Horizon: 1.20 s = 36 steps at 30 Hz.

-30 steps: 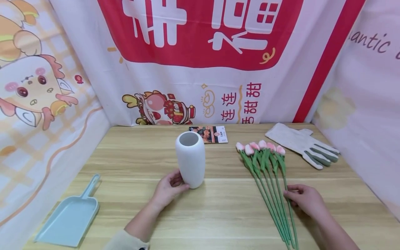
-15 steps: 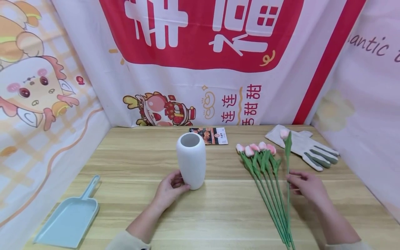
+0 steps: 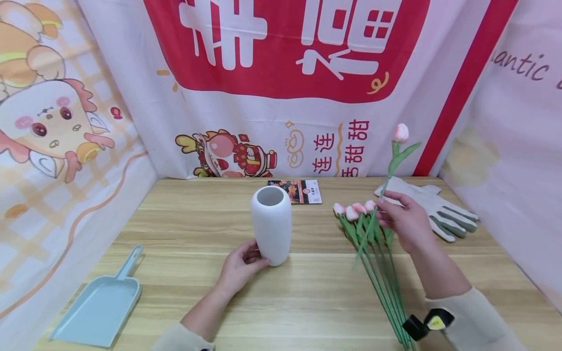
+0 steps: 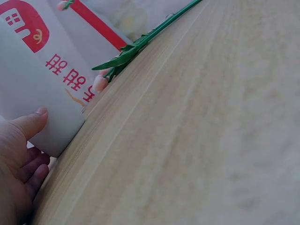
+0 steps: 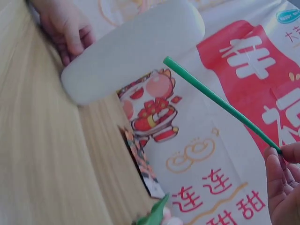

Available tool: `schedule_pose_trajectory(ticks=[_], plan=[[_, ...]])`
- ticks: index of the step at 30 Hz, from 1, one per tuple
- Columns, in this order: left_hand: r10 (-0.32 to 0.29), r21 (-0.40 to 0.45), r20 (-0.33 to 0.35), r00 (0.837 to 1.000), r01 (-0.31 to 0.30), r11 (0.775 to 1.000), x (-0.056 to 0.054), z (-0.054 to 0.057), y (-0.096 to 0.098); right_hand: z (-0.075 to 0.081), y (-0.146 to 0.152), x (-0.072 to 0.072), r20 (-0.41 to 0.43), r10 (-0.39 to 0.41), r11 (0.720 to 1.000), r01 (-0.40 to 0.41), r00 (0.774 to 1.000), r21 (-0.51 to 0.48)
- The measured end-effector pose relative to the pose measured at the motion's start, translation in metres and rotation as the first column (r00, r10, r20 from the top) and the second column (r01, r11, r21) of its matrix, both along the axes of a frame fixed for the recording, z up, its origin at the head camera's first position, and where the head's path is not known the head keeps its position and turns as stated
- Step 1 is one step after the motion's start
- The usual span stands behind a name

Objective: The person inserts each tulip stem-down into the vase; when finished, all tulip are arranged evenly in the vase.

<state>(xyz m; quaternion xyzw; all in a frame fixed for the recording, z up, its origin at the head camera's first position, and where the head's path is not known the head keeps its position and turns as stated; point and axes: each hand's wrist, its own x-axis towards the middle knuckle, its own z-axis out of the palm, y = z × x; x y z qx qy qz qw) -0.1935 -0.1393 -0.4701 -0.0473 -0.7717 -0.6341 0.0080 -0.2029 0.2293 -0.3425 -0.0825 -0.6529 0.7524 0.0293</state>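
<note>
A white vase [image 3: 273,229] stands upright mid-table, its round mouth facing up. My left hand [image 3: 239,268] holds it low down, the thumb [image 4: 35,123] against its side and the fingers near its base. My right hand [image 3: 406,219] pinches one pink tulip [image 3: 401,134] by its green stem, the bloom raised above the table. In the right wrist view the stem [image 5: 220,101] reaches from the fingertips across toward the vase [image 5: 136,51], its cut end bare. Beneath the right hand, several more tulips [image 3: 386,287] lie in a bunch, blooms at the far end; the hand partly hides them.
A light blue dustpan [image 3: 98,307] lies on the left of the wooden table [image 3: 197,209]. Behind the vase is a printed packet [image 3: 307,191]. A white and grey-green glove [image 3: 443,214] rests at the back right. Printed cloths [image 3: 246,107] hang around the table's back and sides.
My right hand has lifted one tulip off the bunch's right side, raising it up and leftward while it tilts. The left hand keeps its hold on the vase.
</note>
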Motion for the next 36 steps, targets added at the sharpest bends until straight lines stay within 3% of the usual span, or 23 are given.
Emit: schedule_pose_trajectory(ticks=[11,15,19,23,27,36], plan=[[-0.001,0.004,-0.007,1.000,0.001,1.000,0.000,-0.001,0.000,0.034,-0.047,-0.017,-0.073,-0.018,0.979,0.003,0.997,-0.202],[0.000,-0.006,-0.008,1.000,0.000,1.000,0.000,-0.001,-0.001,0.047,-0.062,-0.023,-0.088,-0.035,0.952,0.006,0.996,-0.306],[0.000,-0.011,-0.015,1.000,0.000,1.000,0.001,-0.001,-0.001,0.054,-0.078,-0.029,-0.077,-0.098,0.918,0.060,0.992,-0.393],[-0.003,-0.015,-0.021,1.000,0.003,1.000,0.003,0.001,-0.001,0.056,-0.092,-0.033,-0.066,-0.158,0.917,0.122,0.985,-0.380],[-0.002,-0.024,-0.021,1.000,0.001,1.000,0.004,0.001,0.000,0.055,-0.105,-0.033,-0.112,-0.175,0.940,0.132,0.978,-0.315],[0.004,-0.056,-0.020,1.000,-0.005,0.998,0.002,0.000,-0.002,0.056,-0.132,-0.031,-0.304,-0.081,0.993,0.049,0.949,-0.111]])
